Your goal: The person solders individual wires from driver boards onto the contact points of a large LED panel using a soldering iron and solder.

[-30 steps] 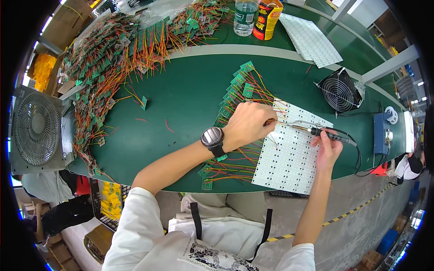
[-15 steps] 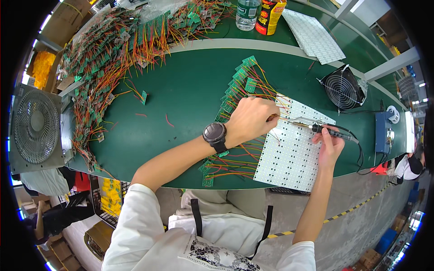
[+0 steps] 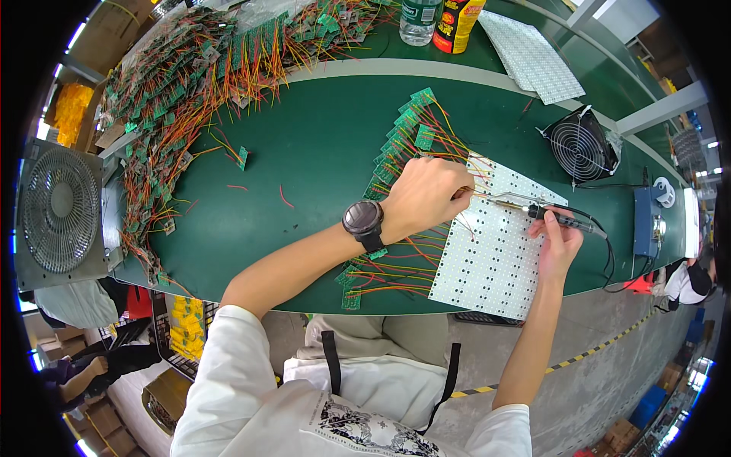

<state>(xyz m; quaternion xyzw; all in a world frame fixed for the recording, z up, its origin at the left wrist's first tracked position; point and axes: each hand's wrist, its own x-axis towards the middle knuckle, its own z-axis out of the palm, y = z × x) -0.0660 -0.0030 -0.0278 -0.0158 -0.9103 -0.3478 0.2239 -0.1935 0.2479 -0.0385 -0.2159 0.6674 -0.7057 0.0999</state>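
Observation:
My right hand (image 3: 557, 244) grips the black handle of a soldering iron (image 3: 577, 222). The iron's metal tip points left, close to the fingertips of my left hand (image 3: 426, 190). Those left fingers are pinched together at thin wires, whose ends they partly hide. Under both hands lies a white perforated LED panel (image 3: 487, 266) with rows of dark dots. Along its left side runs a slanting row of small green circuit boards (image 3: 396, 139), their red and yellow wires (image 3: 403, 279) reaching to the panel. My left forearm crosses over part of this row.
Boards with wires are heaped in a large pile (image 3: 175, 91) at the far left. A small black fan (image 3: 582, 148) and a blue box-shaped unit (image 3: 646, 221) stand at the right. Behind are a bottle (image 3: 418, 21), a can (image 3: 455, 24) and stacked white panels (image 3: 531, 57).
Both hands stay close to the same spot over the panel. The iron and the left fingers have shifted only slightly; the whole view has moved a little.

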